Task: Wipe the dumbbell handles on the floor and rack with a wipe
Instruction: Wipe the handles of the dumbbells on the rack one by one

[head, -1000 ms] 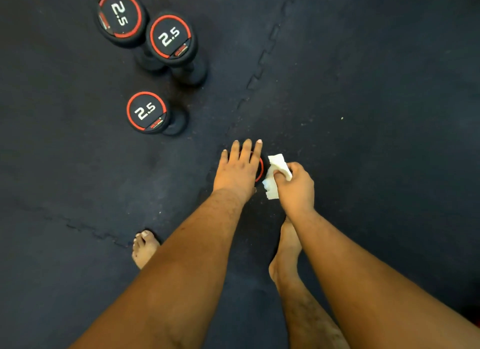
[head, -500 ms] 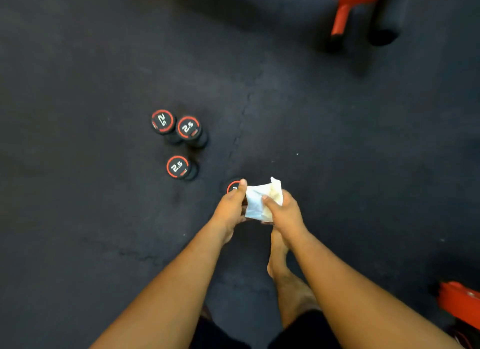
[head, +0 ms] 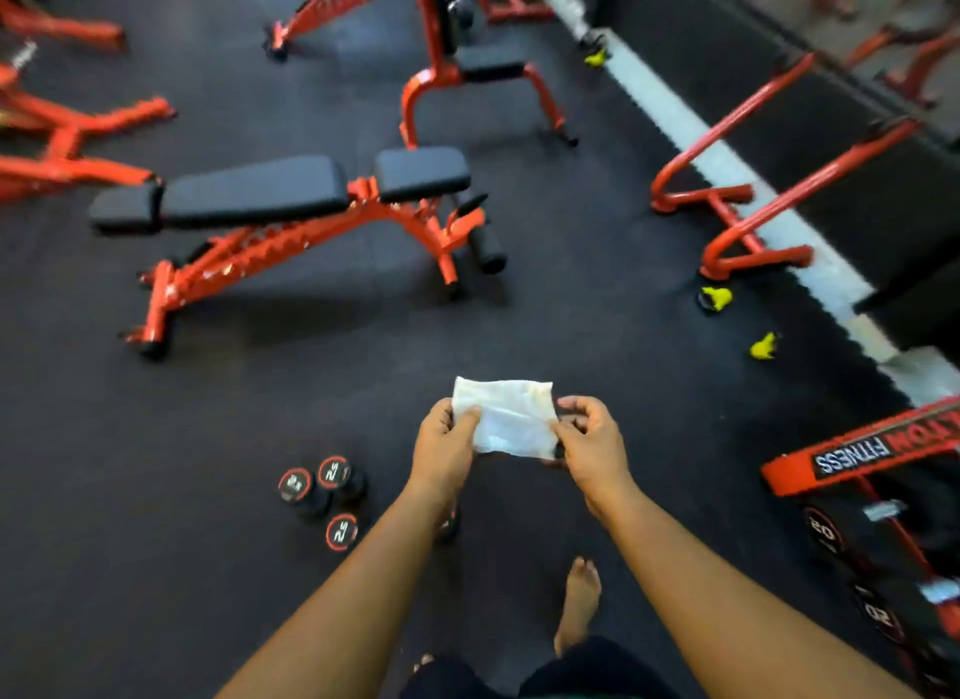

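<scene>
From the head view, the white wipe (head: 506,417) is stretched flat in the air above the dark floor (head: 156,542), its long axis running left to right; it looks creased and slightly crumpled. The left hand (head: 441,449) pinches its left edge, the right hand (head: 589,446) its right edge. Three 2.5 dumbbells (head: 324,495) stand on end on the floor, lower left of the hands. The dumbbell rack (head: 872,495) sits at the right, holding heavier dumbbells.
</scene>
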`<state>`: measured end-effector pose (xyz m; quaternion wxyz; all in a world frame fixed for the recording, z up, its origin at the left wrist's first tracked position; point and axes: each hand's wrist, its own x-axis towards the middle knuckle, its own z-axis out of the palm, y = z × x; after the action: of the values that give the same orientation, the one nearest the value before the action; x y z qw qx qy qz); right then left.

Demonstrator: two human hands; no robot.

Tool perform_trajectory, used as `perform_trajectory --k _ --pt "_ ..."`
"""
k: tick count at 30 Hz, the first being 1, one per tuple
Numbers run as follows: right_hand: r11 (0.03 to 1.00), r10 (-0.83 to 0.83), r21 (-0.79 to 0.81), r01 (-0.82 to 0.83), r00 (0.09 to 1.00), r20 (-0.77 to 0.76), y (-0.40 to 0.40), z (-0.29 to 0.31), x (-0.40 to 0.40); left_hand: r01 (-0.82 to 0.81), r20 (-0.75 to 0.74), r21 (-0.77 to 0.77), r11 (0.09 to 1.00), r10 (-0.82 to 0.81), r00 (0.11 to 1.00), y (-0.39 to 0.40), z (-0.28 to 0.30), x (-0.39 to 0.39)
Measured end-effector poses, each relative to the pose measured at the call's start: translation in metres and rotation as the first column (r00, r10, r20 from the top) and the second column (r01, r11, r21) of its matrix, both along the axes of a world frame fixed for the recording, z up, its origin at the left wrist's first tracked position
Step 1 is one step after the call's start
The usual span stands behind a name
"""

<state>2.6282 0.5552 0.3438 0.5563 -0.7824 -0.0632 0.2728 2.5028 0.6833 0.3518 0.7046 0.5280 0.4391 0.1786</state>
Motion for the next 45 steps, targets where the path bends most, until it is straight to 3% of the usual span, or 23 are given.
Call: perform_trajectory --k 2,5,8,10,14,17,20,21,24,29,33,40,45 --pt "0.999 -0.034 0.004 0.034 0.999 0.021 -0.028 0.022 0.006 0.065 0.002 0.089 0.994 -0.065 0.998 -0.008 0.032 0.007" --pt "0.998 -0.035 -0.030 0.046 0.952 0.304 -0.066 0.046 0.025 0.280 -0.063 0.271 0.921 -0.273 0.960 -0.020 0.070 0.027" --pt "0.987 0.155 -0.028 -0.160 0.871 0.467 -0.099 0.081 0.048 0.546 -0.142 0.376 0.749 -0.535 0.833 -0.045 0.108 0.053" --pt "0.937 0.336 -0.067 -0.342 0.836 0.433 -0.123 0.108 0.061 0.674 -0.186 0.395 0.625 -0.664 0.725 -0.067 0.134 0.073" --pt "0.854 0.485 0.099 -0.511 0.851 0.201 -0.189 0.146 0.084 0.778 -0.232 0.391 0.492 -0.765 0.600 -0.117 0.175 0.116" --pt "0.891 0.369 0.226 -0.393 0.919 0.141 -0.242 0.154 0.101 0.758 -0.165 0.395 0.519 -0.772 0.614 -0.166 0.191 0.150" --pt "0.951 0.160 0.242 -0.194 0.975 0.153 -0.282 0.152 0.124 0.679 0.050 0.232 0.697 -0.705 0.707 -0.216 0.184 0.175" --pt "0.960 0.095 0.250 -0.128 0.985 0.141 -0.298 0.152 0.135 0.677 0.117 0.152 0.720 -0.694 0.711 -0.235 0.177 0.185" --pt "0.965 -0.064 0.262 0.025 0.988 0.142 -0.338 0.149 0.161 0.721 0.164 0.073 0.689 -0.721 0.673 -0.283 0.158 0.210" --pt "0.940 -0.232 0.284 0.186 0.963 0.136 -0.397 0.153 0.198 0.684 0.115 0.203 0.700 -0.711 0.693 -0.339 0.158 0.265" --pt "0.916 -0.274 0.335 0.221 0.954 0.120 -0.425 0.162 0.222 0.712 0.126 0.256 0.654 -0.753 0.646 -0.356 0.167 0.306" --pt "0.911 -0.329 0.319 0.261 0.926 0.185 -0.433 0.179 0.271 0.787 0.266 0.154 0.597 -0.793 0.549 -0.352 0.177 0.374" --pt "0.900 -0.401 0.270 0.343 0.894 0.202 -0.419 0.201 0.292 0.831 0.285 0.096 0.548 -0.815 0.504 -0.337 0.188 0.416"
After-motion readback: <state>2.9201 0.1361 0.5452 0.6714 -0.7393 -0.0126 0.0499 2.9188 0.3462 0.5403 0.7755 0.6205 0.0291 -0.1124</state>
